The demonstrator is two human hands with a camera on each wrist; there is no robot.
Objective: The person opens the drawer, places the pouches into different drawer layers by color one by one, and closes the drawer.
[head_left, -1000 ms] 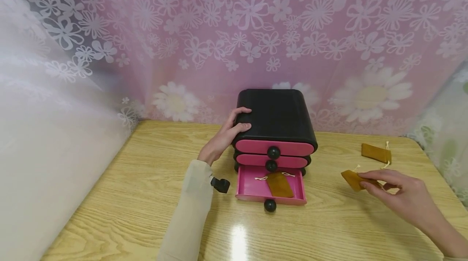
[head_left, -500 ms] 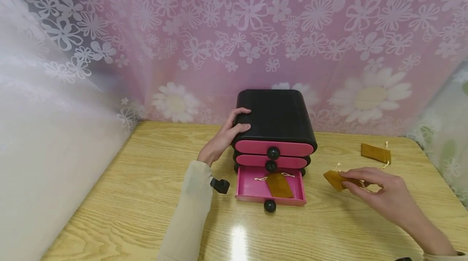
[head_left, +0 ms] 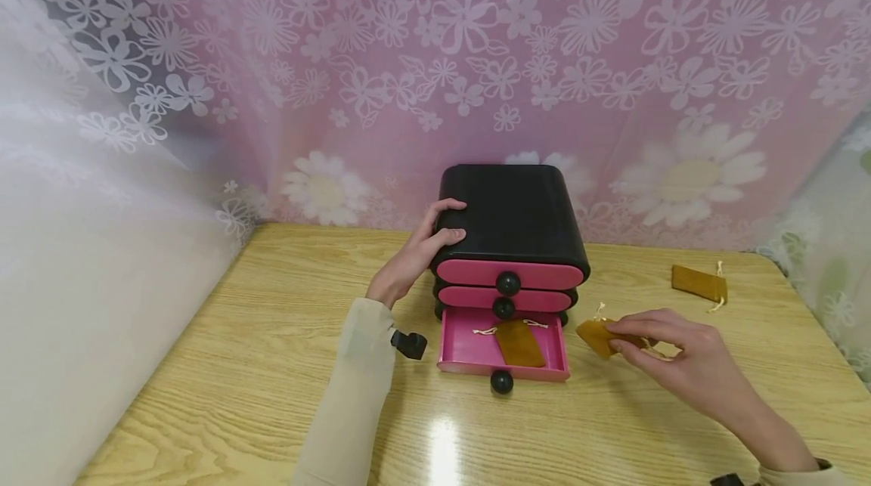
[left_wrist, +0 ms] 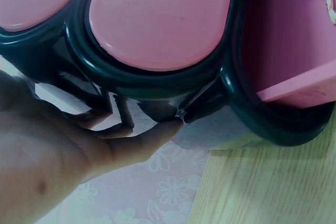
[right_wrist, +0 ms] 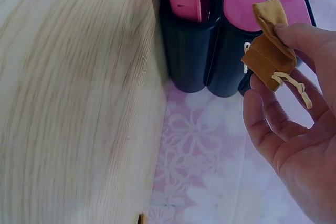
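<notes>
A small black drawer cabinet (head_left: 506, 210) with pink drawer fronts stands on the table, its bottom drawer (head_left: 463, 350) pulled out. Inside that drawer lies a brown drawstring pouch (head_left: 520, 344) with cream cords. My left hand (head_left: 411, 259) rests against the cabinet's upper left side, thumb and forefinger reaching onto the top; the left wrist view shows its fingers (left_wrist: 152, 139) touching the glossy black side. Just right of the open drawer, my right hand (head_left: 687, 354) pinches a second brown drawstring pouch (head_left: 597, 338) between thumb and fingers. In the right wrist view this pouch (right_wrist: 270, 59) is folded over, cords dangling.
Another brown drawstring pouch (head_left: 698, 283) lies at the back right of the wood-grain table (head_left: 272, 365). Behind the table hangs a pink flowered curtain (head_left: 381, 93). The two upper drawers (head_left: 512, 274) are closed, with round black knobs.
My right hand has carried its pouch leftward, from the right part of the table to near the open drawer. My left hand and the cabinet have stayed in place.
</notes>
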